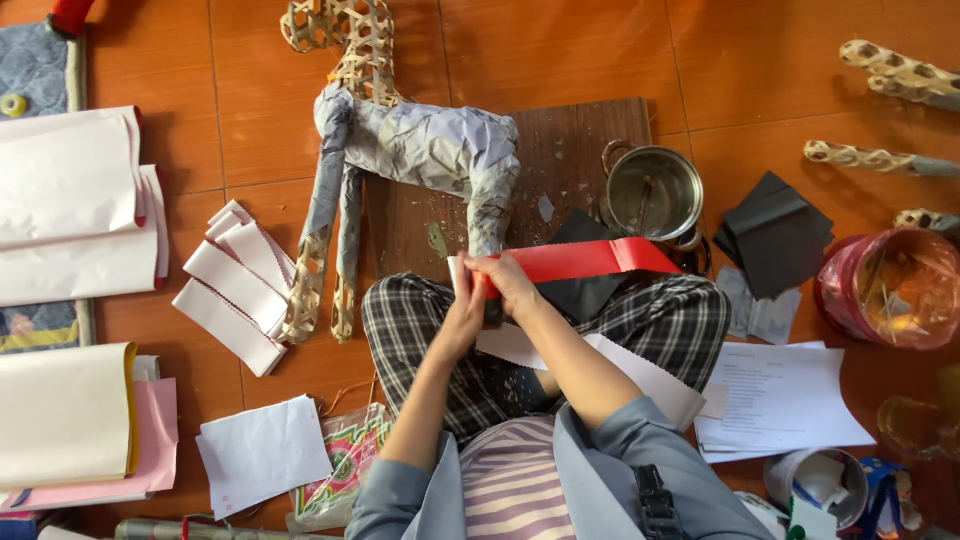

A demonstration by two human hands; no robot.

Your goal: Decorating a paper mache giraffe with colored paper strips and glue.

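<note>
My left hand (462,312) and my right hand (507,282) meet over my lap, both pinching one end of a long red paper strip (585,259) that stretches to the right. The strip's underside is white where it folds at my fingers. A white strip with a zigzag edge (640,372) lies across my checked trousers under my right forearm. In front of me a woven bamboo animal frame (400,140), partly covered in grey paper, lies on the tiled floor and a dark wooden board (590,140).
A metal pot (655,192) stands on the board's right edge, black paper sheets (775,235) beside it. Cut white strips (235,285) lie to the left, with large paper sheets (70,210) farther left. A red plastic tub (890,285), printed paper (780,395) and bare bamboo frame parts (900,75) are at the right.
</note>
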